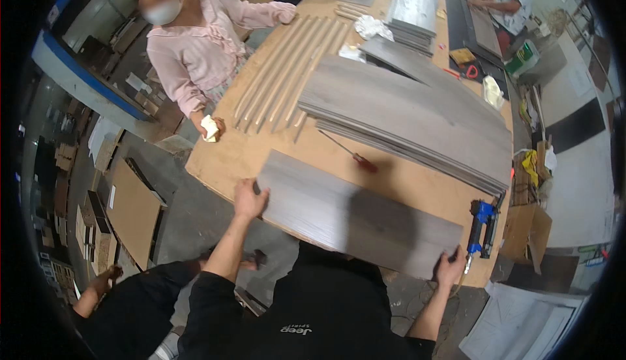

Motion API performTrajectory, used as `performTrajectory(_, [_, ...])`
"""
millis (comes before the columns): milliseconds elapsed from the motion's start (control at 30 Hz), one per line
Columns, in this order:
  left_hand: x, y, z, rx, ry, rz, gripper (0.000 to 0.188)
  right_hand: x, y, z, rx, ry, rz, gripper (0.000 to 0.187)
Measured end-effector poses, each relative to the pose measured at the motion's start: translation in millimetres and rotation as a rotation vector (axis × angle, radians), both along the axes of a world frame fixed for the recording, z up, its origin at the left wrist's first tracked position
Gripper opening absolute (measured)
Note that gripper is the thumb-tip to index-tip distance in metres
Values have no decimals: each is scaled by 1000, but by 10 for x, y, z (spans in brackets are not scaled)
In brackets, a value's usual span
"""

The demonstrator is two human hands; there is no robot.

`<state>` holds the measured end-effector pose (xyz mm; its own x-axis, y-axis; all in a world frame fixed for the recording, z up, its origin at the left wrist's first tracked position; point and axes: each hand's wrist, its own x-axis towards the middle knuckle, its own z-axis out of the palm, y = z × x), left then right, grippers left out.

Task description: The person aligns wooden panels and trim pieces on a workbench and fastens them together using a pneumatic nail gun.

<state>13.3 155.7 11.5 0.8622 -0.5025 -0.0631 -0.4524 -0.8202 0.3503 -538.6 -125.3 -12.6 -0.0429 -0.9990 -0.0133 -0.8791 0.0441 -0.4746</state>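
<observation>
Setting: Workshop with a grey concrete floor, seen from above; we stood at the near edge of a large tan plywood worktable.
Plank in hand: we held a long grey wood-grain laminate plank flat on the table's near edge, lying across in front of us, its right end reaching toward the near corner.
Left hand: our left hand gripped the plank's left short end, fingers curled around the edge.
Right hand: our right hand clasped the plank's right end at its near corner, fingers wrapped over the edge.
Handling: we judged the plank stiff and fairly light but long, with a smooth face that could slip; holding it at both short ends, as we did, seemed the steadiest grip.
Beyond the plank: a thin red-handled screwdriver lay on the bare table, and behind it sat a wide stack of matching grey planks.
Right corner: a blue nail gun rested just beside our right hand.
Far left of table: a row of pale narrow wooden strips lay side by side.
Others: a person in a pink blouse stood at the table's left side holding a crumpled white cloth; more people worked at the far end.
</observation>
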Motion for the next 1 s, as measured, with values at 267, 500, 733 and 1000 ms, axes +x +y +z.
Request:
performTrajectory(267, [815,-102,-7,-389,169,7,37,198,196,-60,-169,-137,-56,52])
performTrajectory(500, [1843,-300,-240,-359,-13,8,67,2229,924,-105,-91,-346,129,51])
performTrajectory(733, [2264,-533,-241,-202,25,-14,73,3229,1465,150,-66,9,241,59])
performTrajectory(1000, [2391,-588,-22,-155,18,-71,68,3257,1427,184,-108,-45,166,54])
